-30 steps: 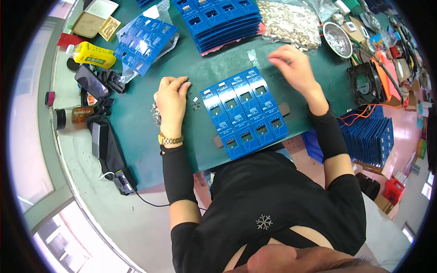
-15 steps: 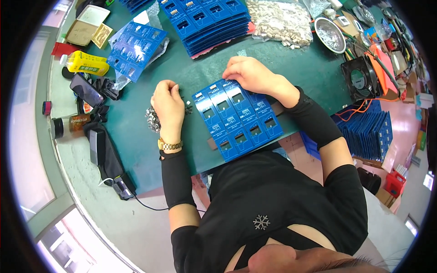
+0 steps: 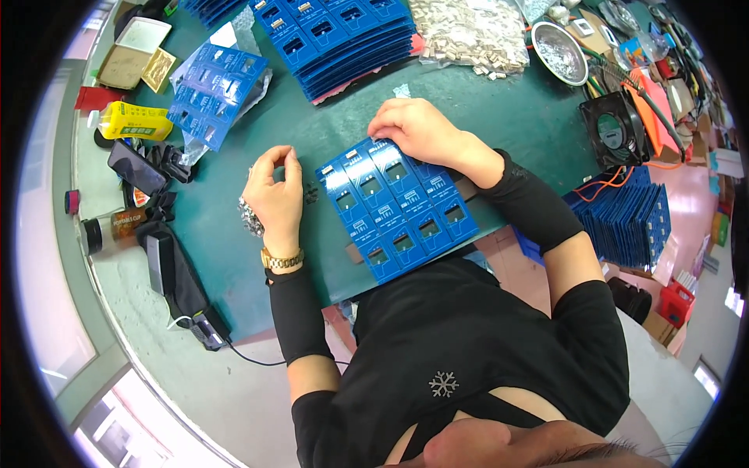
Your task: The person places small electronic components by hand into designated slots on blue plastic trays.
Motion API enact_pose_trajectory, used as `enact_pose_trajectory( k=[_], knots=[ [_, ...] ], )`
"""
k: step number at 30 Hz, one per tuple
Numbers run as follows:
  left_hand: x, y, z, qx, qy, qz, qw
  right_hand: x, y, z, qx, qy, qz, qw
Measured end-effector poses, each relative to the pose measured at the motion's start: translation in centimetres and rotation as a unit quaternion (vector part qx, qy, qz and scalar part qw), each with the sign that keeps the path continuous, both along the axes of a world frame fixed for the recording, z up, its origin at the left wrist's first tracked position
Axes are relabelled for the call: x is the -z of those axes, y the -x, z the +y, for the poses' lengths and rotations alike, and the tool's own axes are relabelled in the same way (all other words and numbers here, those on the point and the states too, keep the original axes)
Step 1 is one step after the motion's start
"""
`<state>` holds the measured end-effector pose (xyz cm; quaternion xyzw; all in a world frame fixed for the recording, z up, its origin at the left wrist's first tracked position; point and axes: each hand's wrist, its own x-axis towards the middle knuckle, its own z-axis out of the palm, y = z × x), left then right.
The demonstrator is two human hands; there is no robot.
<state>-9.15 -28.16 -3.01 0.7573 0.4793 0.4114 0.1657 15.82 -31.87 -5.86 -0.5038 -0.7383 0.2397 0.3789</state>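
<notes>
A blue circuit board panel (image 3: 413, 204), divided into several units with rectangular cutouts, lies slightly turned on the bench in front of me. At its far edge is my right hand (image 3: 417, 131), fingertips pinched together close over the board; anything between them is too small to make out. My left hand (image 3: 273, 195) hovers left of the panel, thumb and forefinger curled toward each other, and whatever they hold is hidden. Beside and partly under it sits a heap of small shiny metal parts (image 3: 250, 220). A few dark bits (image 3: 311, 193) lie between that hand and the panel.
Stacked blue panels (image 3: 355, 58) stand at the far side, beside a bag of small beige parts (image 3: 472, 35). A metal bowl (image 3: 559, 54) and black fan (image 3: 614, 131) are right. Left are a loose panel (image 3: 214, 93), yellow bottle (image 3: 136, 122) and phone (image 3: 139, 166).
The whole view has shifted slightly. My left hand has drawn a little away from the panel, its thumb and forefinger more visible. My right hand stays at the panel's far edge.
</notes>
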Motion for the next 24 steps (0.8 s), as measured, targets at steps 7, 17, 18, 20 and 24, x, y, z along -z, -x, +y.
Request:
enact_pose_trajectory(
  k=[7,17,18,20,24],
  knots=[
    [0.3,-0.6,-0.3,0.015,0.025,-0.022,0.999,0.1,0.0,-0.1,-0.003,0.008,0.004,1.0],
    [-0.5,-2.7,-1.3,0.076,0.049,-0.045,0.995,-0.5,0.1,-0.4,-0.019,-0.022,-0.076,0.997],
    [-0.5,-3.2,-1.3,0.077,0.048,-0.043,0.995,-0.6,0.2,-0.5,-0.02,-0.022,-0.114,0.993],
    [-0.6,-4.1,-1.1,0.106,-0.056,0.018,0.993,-0.7,0.2,-0.5,-0.016,-0.021,-0.112,0.993],
    [-1.3,-5.1,-0.8,0.128,-0.059,0.048,0.989,-0.8,0.1,-0.3,-0.014,-0.036,-0.131,0.991]
  ],
)
